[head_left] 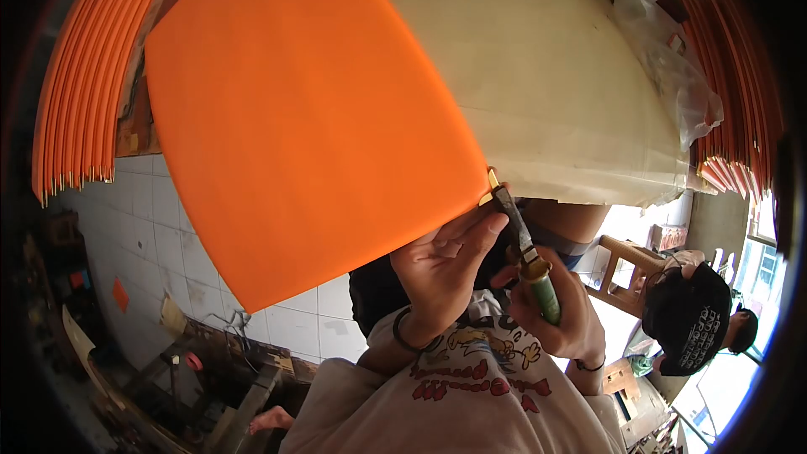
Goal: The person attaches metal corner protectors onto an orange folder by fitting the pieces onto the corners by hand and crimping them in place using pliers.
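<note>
A large orange sheet (311, 126) spans the middle of the view, one corner pointing at my hands. My left hand (441, 269) is closed on the sheet near that corner, its thumb reaching toward the tip and some fingers hidden. A small gold-coloured metal piece (487, 197) shows at the corner. My right hand (559, 311) grips a green-handled metal tool (518, 223), which looks like pliers. The dark end of the tool meets the gold piece; whether its jaws are closed cannot be made out.
A cream sheet-covered table (546, 76) lies beyond my hands. Orange sheets with gold-tipped corners hang in stacks at left (88, 76) and right (740, 101). Clear plastic (668, 59) lies on the table's right side. A person in black (689, 319) is near a wooden stool (622, 273).
</note>
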A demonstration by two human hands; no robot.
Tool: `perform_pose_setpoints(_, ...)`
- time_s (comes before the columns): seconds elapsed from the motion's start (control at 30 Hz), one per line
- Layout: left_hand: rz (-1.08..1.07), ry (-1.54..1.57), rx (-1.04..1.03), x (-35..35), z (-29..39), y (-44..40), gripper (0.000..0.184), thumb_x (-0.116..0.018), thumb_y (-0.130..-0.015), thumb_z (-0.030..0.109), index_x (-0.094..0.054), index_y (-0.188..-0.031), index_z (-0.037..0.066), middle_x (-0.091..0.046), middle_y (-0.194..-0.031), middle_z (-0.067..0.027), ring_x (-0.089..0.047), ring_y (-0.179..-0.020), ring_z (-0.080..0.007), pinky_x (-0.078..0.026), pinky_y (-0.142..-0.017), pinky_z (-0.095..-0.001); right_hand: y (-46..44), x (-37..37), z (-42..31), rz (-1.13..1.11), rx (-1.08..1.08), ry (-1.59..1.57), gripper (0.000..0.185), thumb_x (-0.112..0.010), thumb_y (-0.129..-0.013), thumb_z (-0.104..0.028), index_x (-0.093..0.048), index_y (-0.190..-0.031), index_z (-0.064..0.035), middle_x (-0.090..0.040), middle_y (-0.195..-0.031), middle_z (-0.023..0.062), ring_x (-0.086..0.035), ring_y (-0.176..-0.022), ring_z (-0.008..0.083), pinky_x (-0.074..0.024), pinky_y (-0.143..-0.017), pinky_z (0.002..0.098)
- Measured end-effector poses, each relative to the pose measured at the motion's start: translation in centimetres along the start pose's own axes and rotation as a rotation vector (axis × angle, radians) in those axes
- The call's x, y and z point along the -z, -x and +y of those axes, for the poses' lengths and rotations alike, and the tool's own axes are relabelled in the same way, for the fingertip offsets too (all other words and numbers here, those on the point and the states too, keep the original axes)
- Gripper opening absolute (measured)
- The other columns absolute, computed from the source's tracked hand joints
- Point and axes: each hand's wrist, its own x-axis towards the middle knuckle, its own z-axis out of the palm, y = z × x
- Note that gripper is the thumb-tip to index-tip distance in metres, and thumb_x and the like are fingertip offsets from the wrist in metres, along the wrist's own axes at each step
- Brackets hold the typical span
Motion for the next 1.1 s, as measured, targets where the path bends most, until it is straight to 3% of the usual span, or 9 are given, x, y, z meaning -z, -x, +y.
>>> perform_pose_setpoints(0.2,-0.003,-0.029,-0.009,0.2,-0.2,0.0,0.039,-0.063,-0.086,-0.013,-0.058,-0.124,-0.008,-0.063,-0.122,-0.0233,-0.067,-0.106,-0.0315,-0.056,-0.094,-0.0385,-0.3,0.3,0.7,-0.053,-0.010,0.097,0.044,-0.062,-0.077,-0.004,-0.053,-0.119,0.0053,-0.068,-0.088,0.0120,-0.064,-0.072,0.0185,-0.0513,-0.070,0.0321)
perform_pose_setpoints(0.3,-0.018,-0.022,-0.005,0.3,-0.1,-0.1,0.039,-0.064,-0.086,-0.013,-0.057,-0.125,-0.008,-0.063,-0.123,-0.0234,-0.067,-0.107,-0.0318,-0.056,-0.094,-0.0384,-0.5,-0.9,0.8,0.081,0.080,0.085,0.028,-0.061,-0.078,-0.007,-0.053,-0.105,-0.0014,-0.061,-0.072,0.0135,-0.065,-0.066,0.0322,-0.0479,-0.064,0.0383)
perform_pose_setpoints(0.4,-0.009,-0.023,0.018,0.2,0.0,-0.1,0.040,-0.064,-0.087,-0.012,-0.056,-0.126,-0.008,-0.063,-0.123,-0.0234,-0.066,-0.108,-0.0321,-0.056,-0.095,-0.0386,-0.5,-0.4,0.5,0.044,0.107,0.185,0.041,-0.063,-0.076,-0.005,-0.053,-0.115,0.0059,-0.065,-0.080,0.0122,-0.067,-0.075,0.0247,-0.0516,-0.074,0.0336)
perform_pose_setpoints(0.5,-0.010,-0.039,0.016,0.2,0.1,0.0,0.041,-0.064,-0.086,-0.012,-0.056,-0.127,-0.008,-0.062,-0.124,-0.0233,-0.066,-0.109,-0.0323,-0.055,-0.095,-0.0385,-0.7,0.7,0.7,-0.102,0.028,0.130,0.045,-0.063,-0.076,-0.002,-0.049,-0.117,0.0052,-0.065,-0.085,0.0120,-0.065,-0.073,0.0239,-0.0514,-0.074,0.0322)
perform_pose_setpoints(0.6,0.003,-0.061,0.028,0.1,0.1,0.0,0.042,-0.064,-0.086,-0.012,-0.056,-0.127,-0.008,-0.062,-0.125,-0.0231,-0.066,-0.109,-0.0325,-0.055,-0.096,-0.0382,-0.1,-0.3,0.6,0.031,0.041,-0.191,0.030,-0.062,-0.079,-0.003,-0.051,-0.107,-0.0002,-0.063,-0.082,0.0143,-0.064,-0.068,0.0330,-0.0483,-0.065,0.0386)
perform_pose_setpoints(0.73,-0.009,-0.019,0.009,0.1,0.3,0.1,0.043,-0.065,-0.085,-0.012,-0.056,-0.126,-0.007,-0.062,-0.125,-0.0236,-0.065,-0.111,-0.0331,-0.055,-0.096,-0.0379,0.4,0.0,1.5,-0.029,0.069,-0.185,0.024,-0.060,-0.081,0.001,-0.055,-0.104,0.0013,-0.063,-0.098,0.0139,-0.065,-0.078,0.0304,-0.0506,-0.073,0.0365)
perform_pose_setpoints(0.8,-0.028,-0.018,0.001,0.1,0.3,0.0,0.044,-0.066,-0.084,-0.013,-0.056,-0.127,-0.007,-0.061,-0.126,-0.0241,-0.065,-0.112,-0.0338,-0.055,-0.095,-0.0383,0.1,0.5,1.1,-0.151,0.119,0.084,0.021,-0.059,-0.082,0.002,-0.058,-0.102,0.0021,-0.062,-0.106,0.0143,-0.065,-0.087,0.0290,-0.0510,-0.079,0.0354)
perform_pose_setpoints(0.9,-0.035,0.002,0.000,0.1,0.3,0.0,0.047,-0.067,-0.082,-0.014,-0.056,-0.127,-0.006,-0.061,-0.126,-0.0247,-0.064,-0.112,-0.0348,-0.055,-0.096,-0.0393,0.1,0.0,0.7,-0.150,0.140,-0.027,0.023,-0.059,-0.083,0.002,-0.062,-0.106,0.0026,-0.058,-0.116,0.0160,-0.062,-0.100,0.0291,-0.0491,-0.086,0.0349)
perform_pose_setpoints(1.1,-0.021,0.022,0.039,0.1,0.3,0.1,0.050,-0.069,-0.081,-0.013,-0.055,-0.128,-0.007,-0.060,-0.128,-0.0249,-0.063,-0.113,-0.0364,-0.055,-0.097,-0.0421,0.2,0.0,1.0,-0.208,0.210,-0.016,0.042,-0.059,-0.086,-0.002,-0.059,-0.127,0.0015,-0.048,-0.132,0.0168,-0.058,-0.114,0.0297,-0.0468,-0.093,0.0354)
